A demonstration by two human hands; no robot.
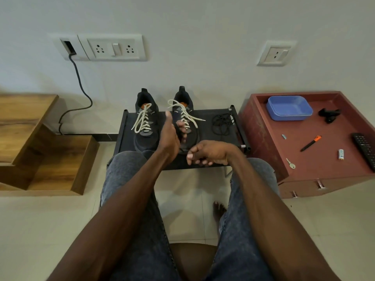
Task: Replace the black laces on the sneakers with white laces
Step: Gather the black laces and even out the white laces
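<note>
Two dark sneakers stand side by side on a low black rack (pixel 205 163), the left sneaker (pixel 145 136) and the right sneaker (pixel 192 136). Both carry white laces (pixel 142 120), and the right one's white lace ends (pixel 194 118) lie loose. A tangle of black laces (pixel 222 124) lies on the rack to the right of the shoes. My left hand (pixel 169 136) is raised in front of the right sneaker's toe, thumb up, fingers curled round a dark strand (pixel 181 150). That strand runs down to my right hand (pixel 207 154), whose curled fingers pinch its end.
A red-brown cabinet top (pixel 269 142) on the right holds a blue tray (pixel 289 108), a black clip, a pen, a key, a battery and a remote. Wooden steps (pixel 40 142) stand on the left. A cable (pixel 81 88) hangs from a wall socket. My knees are below the rack.
</note>
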